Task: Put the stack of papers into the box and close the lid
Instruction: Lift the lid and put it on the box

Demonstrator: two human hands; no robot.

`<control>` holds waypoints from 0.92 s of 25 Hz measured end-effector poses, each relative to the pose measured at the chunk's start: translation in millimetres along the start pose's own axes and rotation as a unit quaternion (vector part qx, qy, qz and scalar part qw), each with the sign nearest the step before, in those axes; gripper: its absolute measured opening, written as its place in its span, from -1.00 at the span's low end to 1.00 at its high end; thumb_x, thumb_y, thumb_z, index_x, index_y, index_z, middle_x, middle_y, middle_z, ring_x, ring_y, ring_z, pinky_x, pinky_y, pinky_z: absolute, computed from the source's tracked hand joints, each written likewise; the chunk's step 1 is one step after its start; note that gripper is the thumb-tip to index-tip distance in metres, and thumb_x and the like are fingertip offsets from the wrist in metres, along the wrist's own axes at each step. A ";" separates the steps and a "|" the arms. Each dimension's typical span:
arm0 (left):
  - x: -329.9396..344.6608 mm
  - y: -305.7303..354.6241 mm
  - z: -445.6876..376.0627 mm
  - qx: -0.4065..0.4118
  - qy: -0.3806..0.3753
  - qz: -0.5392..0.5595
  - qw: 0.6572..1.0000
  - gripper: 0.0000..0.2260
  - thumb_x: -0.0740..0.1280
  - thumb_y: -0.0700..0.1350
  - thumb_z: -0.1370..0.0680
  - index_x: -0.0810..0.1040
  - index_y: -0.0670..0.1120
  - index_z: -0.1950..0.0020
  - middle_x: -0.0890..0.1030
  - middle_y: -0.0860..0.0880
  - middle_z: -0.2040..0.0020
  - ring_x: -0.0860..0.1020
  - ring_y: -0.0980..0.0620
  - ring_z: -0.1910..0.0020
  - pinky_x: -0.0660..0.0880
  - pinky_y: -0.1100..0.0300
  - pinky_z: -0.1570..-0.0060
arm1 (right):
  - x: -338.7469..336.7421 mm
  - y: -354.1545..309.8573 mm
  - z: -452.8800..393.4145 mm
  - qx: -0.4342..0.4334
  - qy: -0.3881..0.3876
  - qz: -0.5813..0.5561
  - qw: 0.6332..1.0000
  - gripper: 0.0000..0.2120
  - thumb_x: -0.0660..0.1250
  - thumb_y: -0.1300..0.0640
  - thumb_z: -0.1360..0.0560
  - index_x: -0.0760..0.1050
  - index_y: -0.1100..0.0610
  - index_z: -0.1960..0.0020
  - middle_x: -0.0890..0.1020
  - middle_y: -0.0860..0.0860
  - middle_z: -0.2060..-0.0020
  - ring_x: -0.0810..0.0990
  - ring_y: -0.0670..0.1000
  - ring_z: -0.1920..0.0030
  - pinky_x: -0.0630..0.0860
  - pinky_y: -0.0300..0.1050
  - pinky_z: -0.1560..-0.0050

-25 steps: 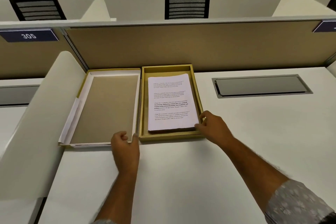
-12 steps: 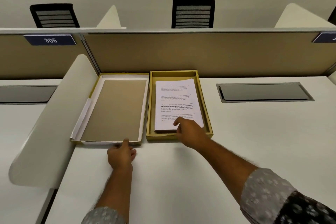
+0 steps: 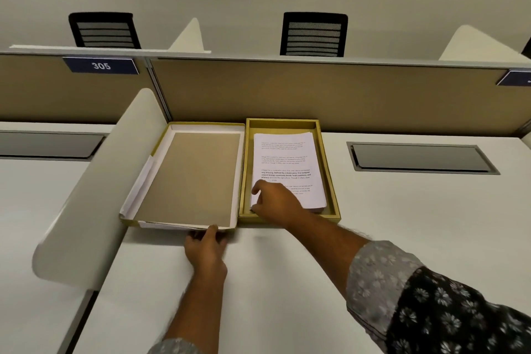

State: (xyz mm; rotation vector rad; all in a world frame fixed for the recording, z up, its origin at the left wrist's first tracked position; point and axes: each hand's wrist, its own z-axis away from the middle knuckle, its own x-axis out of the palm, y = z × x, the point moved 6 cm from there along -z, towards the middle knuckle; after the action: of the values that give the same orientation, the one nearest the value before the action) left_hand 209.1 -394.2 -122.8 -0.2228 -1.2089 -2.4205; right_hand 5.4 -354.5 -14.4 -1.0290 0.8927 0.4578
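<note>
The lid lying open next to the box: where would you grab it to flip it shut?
Probably by its near edge, where the left hand already sits, fingers curled at the rim. The lid lies flat, inside up, its right side against the box, so that side looks like the hinge. Coming from the near or left side would leave the swing over the papers free.

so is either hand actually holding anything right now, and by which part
The left hand grips the near edge of the open yellow cardboard lid. The right hand rests on the near left corner of the white paper stack in the yellow box; a grip cannot be told.
</note>
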 end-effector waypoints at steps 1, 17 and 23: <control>-0.9 -0.3 0.1 0.011 -0.011 0.004 1.000 -0.50 0.43 -0.40 -0.54 0.45 -0.15 -0.45 0.60 -0.22 -0.35 0.61 -0.30 -0.29 0.60 -0.24 -0.17 | -3.7 -9.3 0.5 -0.014 0.009 -0.013 1.000 -0.65 0.48 0.11 -0.51 0.57 0.08 -0.29 0.74 0.06 -0.04 0.70 0.10 -0.08 0.67 0.07 -0.13; 12.4 14.2 39.7 0.288 -0.095 -0.335 0.892 -0.49 0.46 -0.35 -0.55 0.40 -0.09 -0.43 0.49 -0.08 -0.35 0.55 -0.05 -0.23 0.59 -0.01 -0.20 | -55.0 -75.3 43.5 -0.008 0.063 -0.522 0.851 -0.66 0.17 -0.02 -0.72 0.64 0.16 -0.16 0.73 0.16 0.11 0.68 0.06 0.10 0.55 -0.01 0.01; 23.3 5.2 63.3 0.370 -0.130 -0.400 0.829 -0.55 0.52 -0.29 -0.51 0.47 -0.08 -0.33 0.53 0.06 -0.13 0.58 0.10 -0.04 0.62 0.06 -0.17 | -78.9 -38.3 67.6 0.043 0.113 -0.536 0.835 -0.74 0.33 -0.22 -0.63 0.61 -0.05 0.01 0.70 0.03 -0.01 0.67 0.05 -0.07 0.71 0.01 -0.07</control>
State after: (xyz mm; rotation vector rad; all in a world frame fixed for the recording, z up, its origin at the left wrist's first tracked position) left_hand 187.7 -353.7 -73.0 0.2628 -2.6852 -2.2983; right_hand 15.0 -307.3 85.4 -1.3381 0.4055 -0.6632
